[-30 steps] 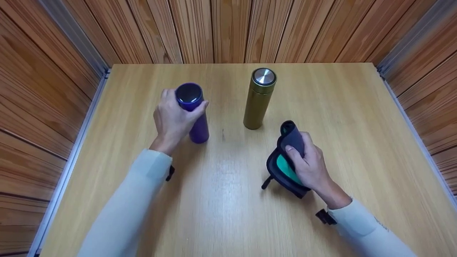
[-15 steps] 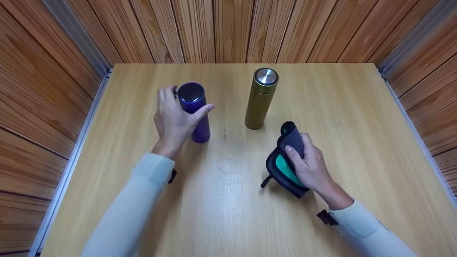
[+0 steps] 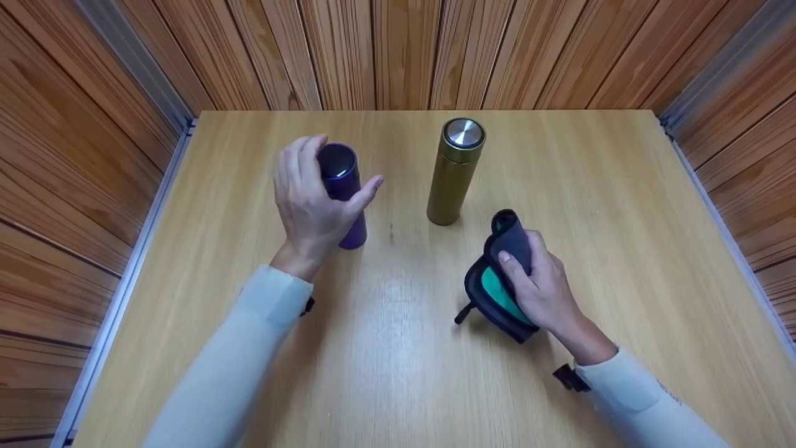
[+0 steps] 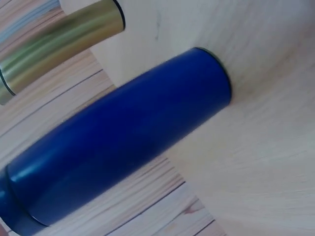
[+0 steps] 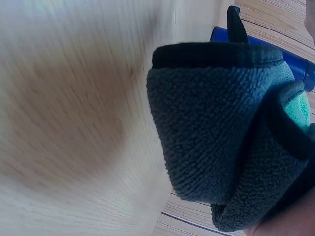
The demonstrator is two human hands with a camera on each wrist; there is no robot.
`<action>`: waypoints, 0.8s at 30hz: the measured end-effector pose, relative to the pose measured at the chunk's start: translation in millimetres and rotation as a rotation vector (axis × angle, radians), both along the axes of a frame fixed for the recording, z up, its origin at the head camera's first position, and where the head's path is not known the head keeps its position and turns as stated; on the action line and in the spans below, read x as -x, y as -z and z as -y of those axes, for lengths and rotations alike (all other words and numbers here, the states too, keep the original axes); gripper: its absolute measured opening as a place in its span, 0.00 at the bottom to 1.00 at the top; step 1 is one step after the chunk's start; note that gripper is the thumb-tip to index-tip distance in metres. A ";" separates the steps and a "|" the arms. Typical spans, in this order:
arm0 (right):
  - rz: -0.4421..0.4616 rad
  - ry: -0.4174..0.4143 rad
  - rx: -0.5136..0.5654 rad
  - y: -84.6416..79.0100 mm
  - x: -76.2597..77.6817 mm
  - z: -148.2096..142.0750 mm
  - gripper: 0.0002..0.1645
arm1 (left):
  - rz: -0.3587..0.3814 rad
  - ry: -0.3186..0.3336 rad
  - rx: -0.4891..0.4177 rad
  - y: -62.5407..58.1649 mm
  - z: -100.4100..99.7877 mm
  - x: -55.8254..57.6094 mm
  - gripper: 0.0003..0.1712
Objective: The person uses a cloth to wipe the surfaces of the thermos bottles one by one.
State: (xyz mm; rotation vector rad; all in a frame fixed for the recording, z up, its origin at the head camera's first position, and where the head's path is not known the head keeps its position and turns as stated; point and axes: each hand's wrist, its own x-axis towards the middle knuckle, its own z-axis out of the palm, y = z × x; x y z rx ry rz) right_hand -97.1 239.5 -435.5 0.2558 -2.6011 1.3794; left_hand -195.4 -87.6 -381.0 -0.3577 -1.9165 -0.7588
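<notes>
A purple-blue insulated bottle (image 3: 354,214) with a dark glossy lid stands upright on the table, left of the middle. My left hand (image 3: 311,199) is at its near left side, fingers extended and thumb spread to the right; in the head view it overlaps the bottle. The left wrist view shows the bottle's bare blue side (image 4: 123,132), with no fingers on it. My right hand (image 3: 541,286) grips a folded cleaning cloth (image 3: 497,298) between thumb and fingers. The cloth is grey on one side and green on the other, with black edging and a hanging loop (image 5: 237,24).
A gold insulated bottle (image 3: 449,186) with a silver-topped lid stands upright toward the back, right of the purple-blue one. The wooden table (image 3: 398,373) has plank walls (image 3: 398,56) along its back and sides.
My left hand has let go of the purple-blue bottle, its fingers straightening as it shifts slightly to the right and lifts. The right hand stays in place with the cloth.
</notes>
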 end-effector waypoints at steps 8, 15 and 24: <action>-0.011 0.017 -0.017 -1.1 -0.6 -3.2 0.21 | -0.056 0.090 0.075 -4.8 -20.4 -6.4 0.38; -0.011 0.031 -0.022 -4.2 -1.2 -5.5 0.21 | 0.000 0.160 0.112 -1.7 -39.6 -9.6 0.36; -0.004 0.038 -0.028 -4.8 -1.9 -7.3 0.22 | 0.212 0.225 0.069 6.2 -70.8 -11.3 0.42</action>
